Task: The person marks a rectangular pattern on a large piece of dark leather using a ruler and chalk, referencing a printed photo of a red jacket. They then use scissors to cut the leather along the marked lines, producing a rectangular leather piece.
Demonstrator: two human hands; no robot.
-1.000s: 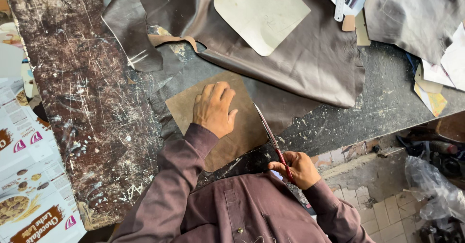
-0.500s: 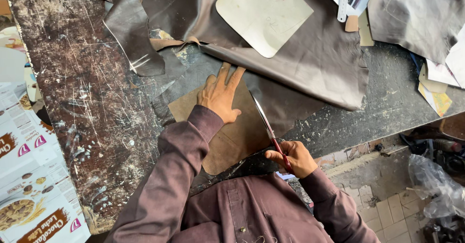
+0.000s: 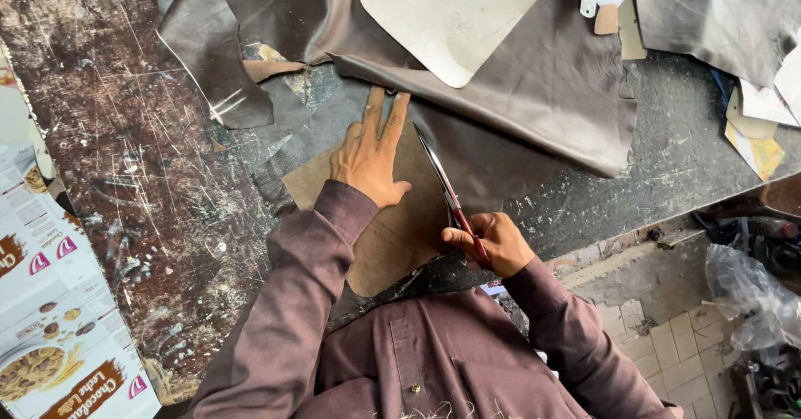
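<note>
My left hand [image 3: 369, 159] spread flat, pressing brown cardboard pattern [image 3: 392, 227] onto dark leather [image 3: 501, 160] on bench [image 3: 125, 177]. My right hand [image 3: 492, 244] gripping red-handled scissors [image 3: 450, 198], blade lying along pattern edge just right of left fingers.

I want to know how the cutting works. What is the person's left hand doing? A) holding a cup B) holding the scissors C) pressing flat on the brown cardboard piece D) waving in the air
C: the left hand lies flat with fingers spread on the brown cardboard piece, while the right hand holds the scissors along its edge.
</note>
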